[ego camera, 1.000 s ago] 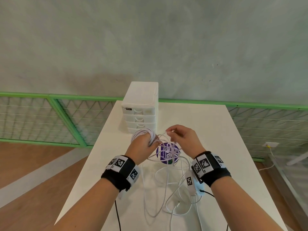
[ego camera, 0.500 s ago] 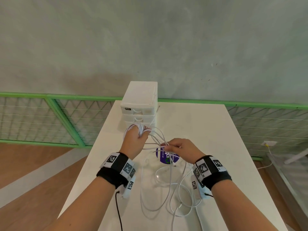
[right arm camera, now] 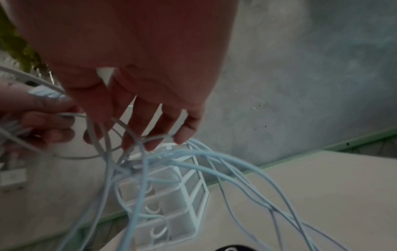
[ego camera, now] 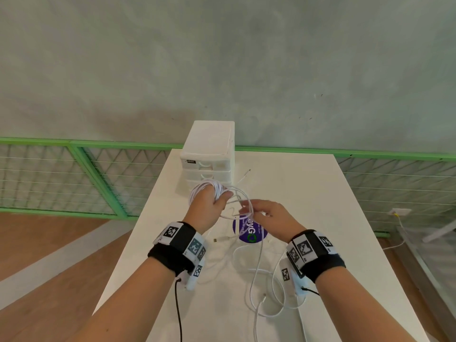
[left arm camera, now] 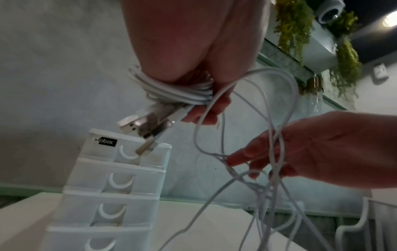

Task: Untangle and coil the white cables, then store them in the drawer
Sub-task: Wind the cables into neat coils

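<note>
My left hand [ego camera: 209,206] is raised just in front of the drawer unit [ego camera: 208,154], with a white cable coil [ego camera: 209,188] wound round its fingers. In the left wrist view the coil [left arm camera: 171,91] sits tight on the fingers, and two USB plugs [left arm camera: 139,122] stick out under the thumb. My right hand [ego camera: 266,215] is close beside it and pinches loose strands [ego camera: 246,206] that lead off the coil. Those strands [right arm camera: 150,161] drape past its fingers [right arm camera: 150,127]. The tangled remainder [ego camera: 259,280] lies on the white table [ego camera: 345,243] between my wrists.
The drawer unit [left arm camera: 111,186] has all its drawers closed. A round purple sticker [ego camera: 249,233] lies under the hanging strands, with a loose plug [ego camera: 217,240] to its left. Another cable end [ego camera: 244,176] lies right of the drawers. The table's left edge is near my left forearm.
My left hand rose toward the drawer unit with the coil, while my right hand dropped lower than it was a second ago, still holding the strands. The loose cable on the table shifted.
</note>
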